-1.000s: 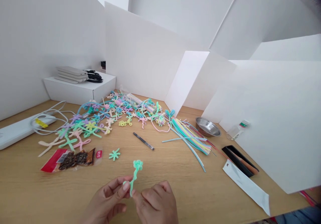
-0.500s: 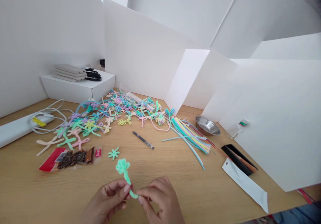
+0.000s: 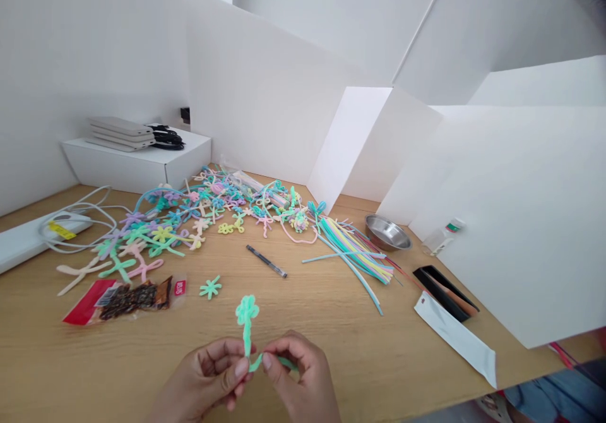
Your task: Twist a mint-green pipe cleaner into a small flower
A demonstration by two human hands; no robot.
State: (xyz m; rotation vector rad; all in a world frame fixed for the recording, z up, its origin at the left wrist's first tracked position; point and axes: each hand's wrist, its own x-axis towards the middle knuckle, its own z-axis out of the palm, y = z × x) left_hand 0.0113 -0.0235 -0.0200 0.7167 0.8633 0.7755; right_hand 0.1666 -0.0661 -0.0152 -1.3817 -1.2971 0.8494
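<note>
A mint-green fuzzy pipe-cleaner flower (image 3: 247,322) is held in the air just above the light wooden counter (image 3: 331,328), close to the person. Its long stem runs almost straight up, with the knotted, lobed, rounded head at the top, pointing away from the person. At its lower end, a short length of the stem bends sideways to the right and runs nearly level. The left hand (image 3: 203,379) and right hand (image 3: 300,372) meet around this bend, both in front of the person. The left fingers (image 3: 241,367) pinch the base of the upright stem, while the right fingers (image 3: 267,361) grip the bent end, curled closed over the chenille. Just beyond the flower lies a small mint-green star-shaped pipe-cleaner piece (image 3: 210,287), near a red snack packet (image 3: 127,300). Farther off are a heap of pastel pipe-cleaner shapes (image 3: 213,205), a black pen (image 3: 266,261) and a bundle of straight pastel chenille stems (image 3: 355,249).
</note>
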